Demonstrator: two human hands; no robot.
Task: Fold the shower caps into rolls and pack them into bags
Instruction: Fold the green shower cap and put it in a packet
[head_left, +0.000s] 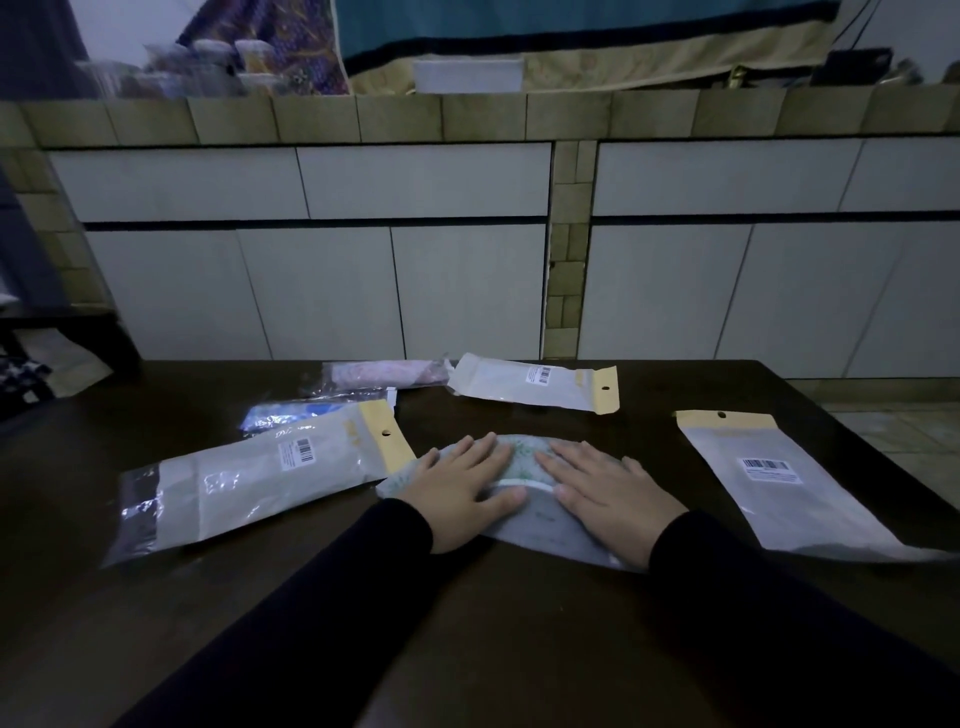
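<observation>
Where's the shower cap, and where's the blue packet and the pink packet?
shower cap (522, 457), head view, leafy fabric between the hands.
blue packet (291, 414), head view, shiny blue middle.
pink packet (384, 373), head view, pale pink middle.

A dark wooden bench (519, 613) fills the lower half of the view. Beyond it, at twelve o'clock, runs a tiled counter (483, 117) with pale cabinet doors (322, 291) beneath. On the counter, blurred jars (208, 65) stand at eleven o'clock, and a teal cloth (571, 26) hangs at one o'clock.
</observation>
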